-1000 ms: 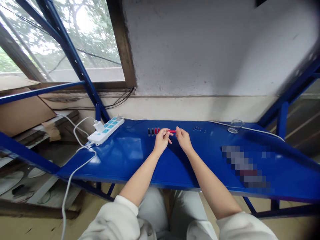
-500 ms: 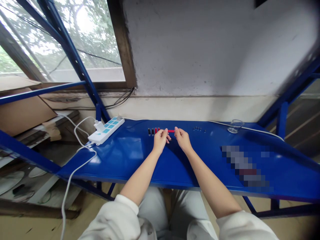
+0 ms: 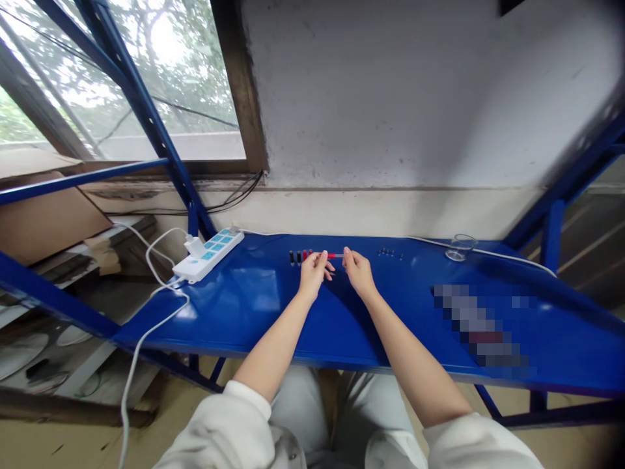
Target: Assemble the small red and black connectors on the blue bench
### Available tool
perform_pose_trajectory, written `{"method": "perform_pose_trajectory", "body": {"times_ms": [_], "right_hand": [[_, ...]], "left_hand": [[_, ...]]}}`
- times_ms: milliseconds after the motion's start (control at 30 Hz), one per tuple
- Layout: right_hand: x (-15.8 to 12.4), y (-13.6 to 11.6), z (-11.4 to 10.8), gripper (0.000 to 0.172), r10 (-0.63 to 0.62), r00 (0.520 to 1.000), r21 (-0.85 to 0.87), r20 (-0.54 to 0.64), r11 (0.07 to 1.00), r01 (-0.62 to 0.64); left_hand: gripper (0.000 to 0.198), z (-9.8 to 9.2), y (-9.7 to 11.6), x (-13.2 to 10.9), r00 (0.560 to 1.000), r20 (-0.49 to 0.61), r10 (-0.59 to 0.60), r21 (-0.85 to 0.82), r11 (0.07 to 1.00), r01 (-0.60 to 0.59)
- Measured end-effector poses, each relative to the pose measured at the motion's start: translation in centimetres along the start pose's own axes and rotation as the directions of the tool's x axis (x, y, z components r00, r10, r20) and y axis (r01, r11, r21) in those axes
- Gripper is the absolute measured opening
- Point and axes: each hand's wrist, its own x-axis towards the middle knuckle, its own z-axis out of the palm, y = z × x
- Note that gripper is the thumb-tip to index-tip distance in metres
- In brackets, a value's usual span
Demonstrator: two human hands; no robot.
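Note:
My left hand (image 3: pixel 314 273) and my right hand (image 3: pixel 358 271) meet over the far middle of the blue shelf (image 3: pixel 273 306). Both pinch a small thin red piece (image 3: pixel 334 255), one at each end, fingers closed on it. Just left of my left hand stands a short row of small black and red pieces (image 3: pixel 299 256) near the back edge. To the right of my right hand lies a cluster of tiny dark bits (image 3: pixel 387 251).
A white power strip (image 3: pixel 209 255) with its white cable (image 3: pixel 146 326) lies at the shelf's back left. A clear glass dish (image 3: pixel 459 247) sits at the back right. A blurred patch (image 3: pixel 481 326) covers part of the right side. Blue frame posts rise on both sides.
Both hands have stayed almost in place, shifting only slightly around the red piece held between them.

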Motion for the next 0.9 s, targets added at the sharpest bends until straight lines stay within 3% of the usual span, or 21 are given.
{"method": "perform_pose_trajectory", "body": {"times_ms": [467,600,767,900], "right_hand": [[0.39,0.52,-0.04,0.048,0.084,0.996,0.102,-0.02,0.991,-0.081],[0.64,0.74,-0.09,0.044,0.117,0.993,0.195,-0.019,0.974,-0.111],[0.73,0.67,0.11,0.038,0.126,0.979,0.231,0.162,0.959,-0.162],[0.46,0.33,0.2,0.037,0.161,0.934,0.216,0.319,0.947,-0.237]], "left_hand": [[0.037,-0.68,0.36,0.49,0.979,-0.194,-0.061,-0.165,0.986,0.029],[0.036,-0.64,0.51,0.45,0.982,-0.168,-0.082,-0.142,0.988,0.058],[0.036,-0.38,0.49,0.19,0.996,-0.026,-0.09,-0.103,0.991,0.087],[0.036,-0.44,0.31,0.22,0.997,-0.041,-0.069,-0.071,0.995,0.066]]}}
